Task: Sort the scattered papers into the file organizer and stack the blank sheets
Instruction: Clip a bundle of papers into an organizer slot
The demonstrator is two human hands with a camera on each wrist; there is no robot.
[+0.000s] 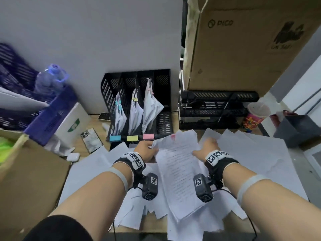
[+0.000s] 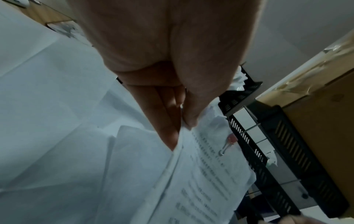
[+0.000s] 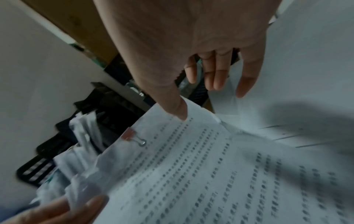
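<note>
Both hands on the clipped printed bundle [image 1: 178, 164] — left hand [image 1: 147, 151] pinching, right hand [image 1: 207, 147] loose-fingered.

Water bottle [image 1: 50, 79] in blue crate [image 1: 52, 117]; phone [image 1: 91, 140] on desk; PICO carton [image 1: 243, 42]; patterned cup [image 1: 255, 117].

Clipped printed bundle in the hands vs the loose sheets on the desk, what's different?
The printed bundle carries rows of text; the loose sheets look blank. The bundle is bound by a pink clip; the sheets lie fanned and unclipped. The left hand pinches the bundle's edge and the right hand touches it; the sheets lie unheld. Both are white paper.
</note>
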